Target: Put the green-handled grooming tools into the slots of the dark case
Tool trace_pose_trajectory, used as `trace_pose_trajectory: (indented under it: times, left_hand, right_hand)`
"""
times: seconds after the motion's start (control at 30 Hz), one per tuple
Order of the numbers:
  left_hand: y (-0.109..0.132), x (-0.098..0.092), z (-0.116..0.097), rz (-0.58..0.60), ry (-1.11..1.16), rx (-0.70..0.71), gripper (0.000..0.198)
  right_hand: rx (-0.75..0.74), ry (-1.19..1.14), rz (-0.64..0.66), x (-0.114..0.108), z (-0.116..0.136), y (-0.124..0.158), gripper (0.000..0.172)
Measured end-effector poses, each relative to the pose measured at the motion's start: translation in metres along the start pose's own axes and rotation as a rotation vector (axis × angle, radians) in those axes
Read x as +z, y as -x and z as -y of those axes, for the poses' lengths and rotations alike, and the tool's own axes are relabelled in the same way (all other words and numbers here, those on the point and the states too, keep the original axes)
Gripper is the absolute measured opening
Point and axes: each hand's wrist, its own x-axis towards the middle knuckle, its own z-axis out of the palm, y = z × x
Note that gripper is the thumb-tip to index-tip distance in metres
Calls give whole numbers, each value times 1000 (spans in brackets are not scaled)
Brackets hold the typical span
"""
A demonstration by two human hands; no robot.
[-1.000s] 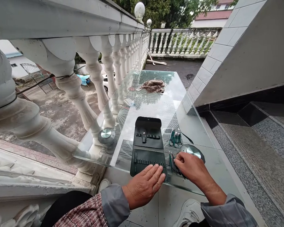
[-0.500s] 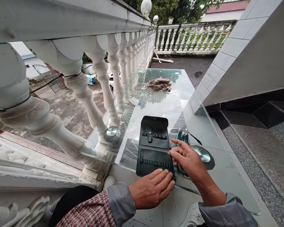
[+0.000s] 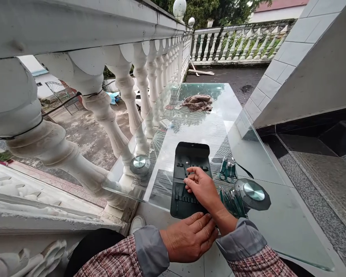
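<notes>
An open dark green case (image 3: pixel 179 209) with elastic loops lies on the glass table, and one slim tool sits in its lower left part. My left hand (image 3: pixel 188 236) rests flat at the case's lower right edge, fingers stretched. Above the middle of the case is my right hand (image 3: pixel 202 188), its fingers bent and thumb near the index finger; whether it holds something small cannot be made out. Green-handled clippers and scissors (image 3: pixel 227 169) lie right of the case. Several slim green tools (image 3: pixel 233 202) are grouped below them, beside my right wrist.
The glass table (image 3: pixel 288 219) has round metal discs (image 3: pixel 253 191) at its supports. A crumpled brown cloth (image 3: pixel 198 102) lies toward its far end. White balusters (image 3: pixel 99 111) run along the left; a tiled wall edge (image 3: pixel 276 77) and stone steps stand on the right.
My right hand has moved left, from the case's right edge to over its middle, uncovering the slim tools on the right. My left hand stays by the lower edge. The view has shifted slightly.
</notes>
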Motion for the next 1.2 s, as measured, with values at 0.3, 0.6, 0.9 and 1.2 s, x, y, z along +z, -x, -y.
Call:
trace_pose_trajectory:
  times: [0.3,0.6,0.9,1.2]
  left_hand:
    - [2,4,-1,-5,23,-4,33]
    - [0,2,2,3,79,-13,31]
    - [2,4,1,10,96,-22,31]
    - [-2,3,4,-17,143,-27,33]
  right_hand:
    - [-50,67,-17,3,-4,-9,20]
    - [6,81,63,11,-7,-14,24]
    - [-186,562,10,-1,2,-12,14]
    - [-432,807,151,0,3,0,17]
